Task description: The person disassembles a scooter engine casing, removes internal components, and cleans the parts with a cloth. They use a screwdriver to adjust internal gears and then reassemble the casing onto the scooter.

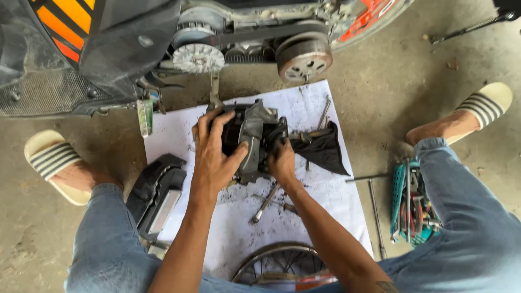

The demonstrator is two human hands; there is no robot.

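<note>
My left hand [213, 157] grips the near side of a grey and black engine side cover [253, 135], held over a dirty white paper sheet [304, 206] on the floor. My right hand [282, 160] presses a black rag [321, 147] against the cover's right side. Loose bolts and a metal tool [265, 203] lie on the paper just below my hands. Beyond the cover sits a scooter's exposed drive, with a finned silver pulley [198, 57], a belt and a round clutch drum [304, 58].
A black plastic cover piece [157, 192] lies by my left knee. A teal tray of hand tools [412, 203] sits by my right leg, with a long metal rod [376, 217] beside it. A spoked wheel [279, 263] lies at the paper's near edge.
</note>
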